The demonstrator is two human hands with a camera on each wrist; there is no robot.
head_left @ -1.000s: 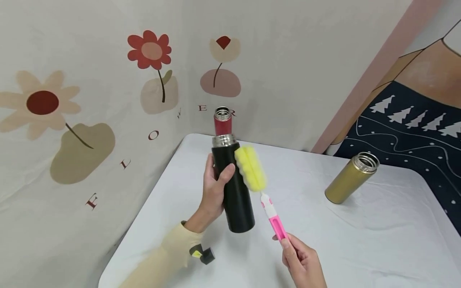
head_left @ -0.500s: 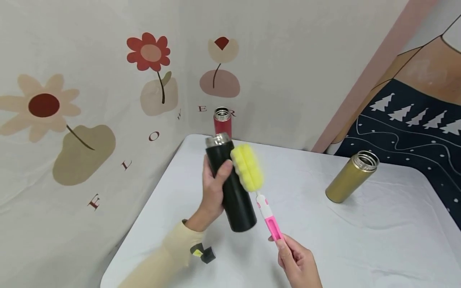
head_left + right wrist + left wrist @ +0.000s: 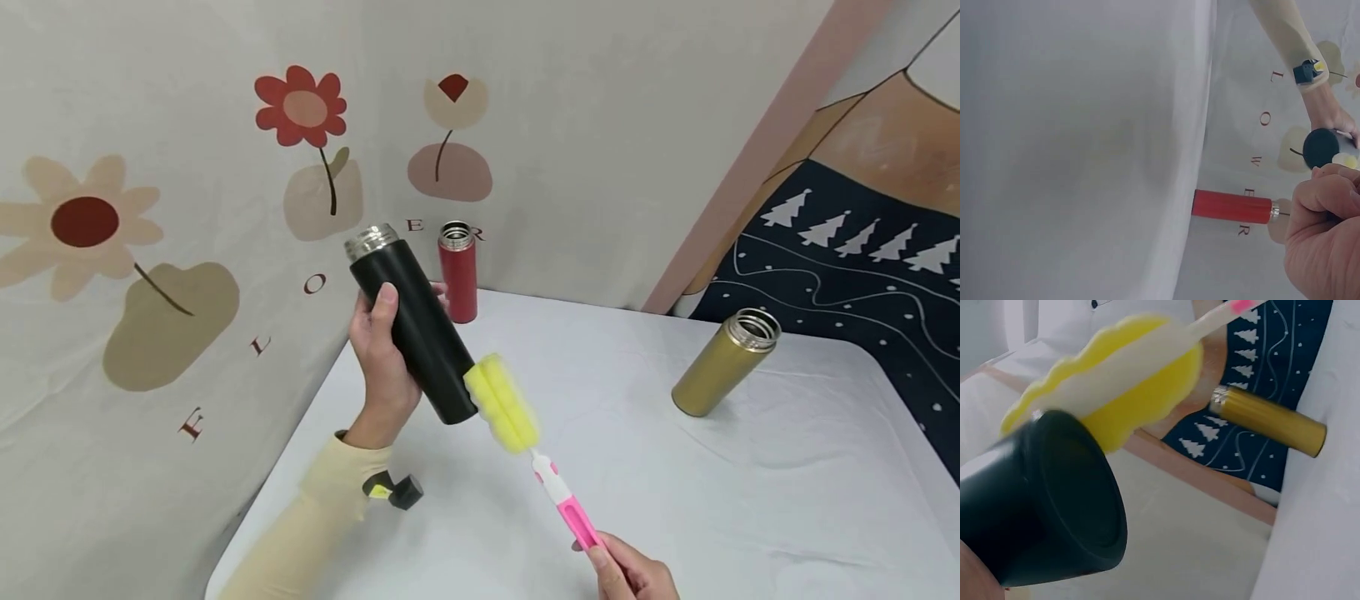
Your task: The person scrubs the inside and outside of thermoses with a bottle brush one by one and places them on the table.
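Black flask [image 3: 415,325] is gripped by left hand [image 3: 386,367] above the tabletop [image 3: 675,483], tilted, steel mouth up-left, base touched by yellow sponge brush [image 3: 501,403], whose pink handle is pinched by right hand [image 3: 633,575].

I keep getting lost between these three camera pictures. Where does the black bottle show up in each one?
Head view: the black bottle is left of centre, tilted, held in the left hand.
Left wrist view: its round base fills the lower left, close up.
Right wrist view: only its dark round base shows at the right edge.
Shared landmark: the yellow sponge touches the bottle's base in all three views.
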